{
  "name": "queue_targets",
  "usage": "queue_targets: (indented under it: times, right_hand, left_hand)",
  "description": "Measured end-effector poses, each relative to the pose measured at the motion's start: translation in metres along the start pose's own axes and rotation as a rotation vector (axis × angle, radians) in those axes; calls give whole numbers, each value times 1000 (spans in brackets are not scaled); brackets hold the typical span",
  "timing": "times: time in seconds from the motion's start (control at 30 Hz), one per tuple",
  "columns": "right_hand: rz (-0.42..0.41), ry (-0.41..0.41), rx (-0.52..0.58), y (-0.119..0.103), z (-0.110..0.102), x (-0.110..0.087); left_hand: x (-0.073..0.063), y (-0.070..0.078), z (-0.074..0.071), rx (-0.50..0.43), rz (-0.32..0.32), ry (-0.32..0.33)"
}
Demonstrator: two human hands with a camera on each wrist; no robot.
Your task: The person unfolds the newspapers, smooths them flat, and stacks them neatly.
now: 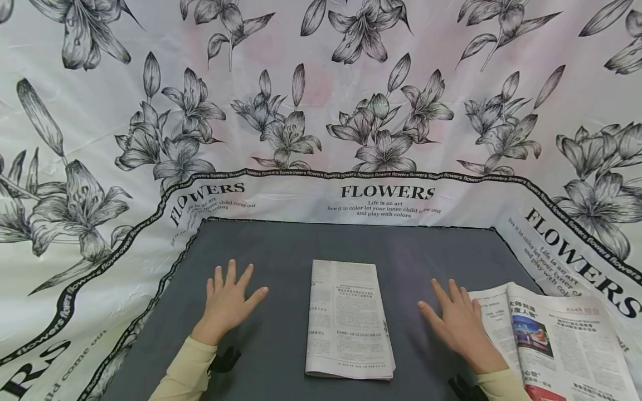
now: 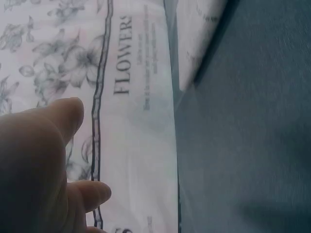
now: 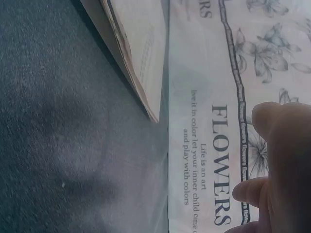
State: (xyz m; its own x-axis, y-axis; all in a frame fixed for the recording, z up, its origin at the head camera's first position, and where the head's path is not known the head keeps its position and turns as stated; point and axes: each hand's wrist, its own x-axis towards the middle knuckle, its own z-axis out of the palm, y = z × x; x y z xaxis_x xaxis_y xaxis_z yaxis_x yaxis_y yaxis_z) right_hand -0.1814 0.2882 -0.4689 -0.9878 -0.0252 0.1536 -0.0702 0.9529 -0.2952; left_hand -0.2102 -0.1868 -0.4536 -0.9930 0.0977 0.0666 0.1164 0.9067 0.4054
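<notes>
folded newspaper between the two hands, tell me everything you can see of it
The folded, rectangular off-white newspaper lies on the dark grey tabletop, its long sides running away from the person. Columns of dark print, mostly too small to read, cover its upper face. It looks like thin, matte paper in several layers, whose edges show along the right side. Neither the left hand nor the right hand touches it.

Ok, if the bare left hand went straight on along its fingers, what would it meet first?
Probably the white, black-flowered sheet beyond the flat dark-grey tabletop; the rectangular folded newspaper at centre looks right of that line, though depth is unclear.
</notes>
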Motion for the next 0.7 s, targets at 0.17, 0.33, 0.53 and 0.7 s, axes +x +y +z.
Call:
queue_targets:
  times: [0.17, 0.33, 0.53, 0.7]
  right_hand:
    - [-16, 5, -20, -5, 7, -1]
    - [-29, -2, -31, -11, 23, 0]
    - [-41, -43, -25, -21, 43, 0]
    - [-57, -90, -1, -24, 54, -2]
  left_hand:
    - [4, 17, 12, 21, 53, 20]
    - [8, 53, 33, 45, 172, 22]
    - [12, 117, 63, 138, 371, -67]
    - [5, 165, 88, 237, 503, -211]
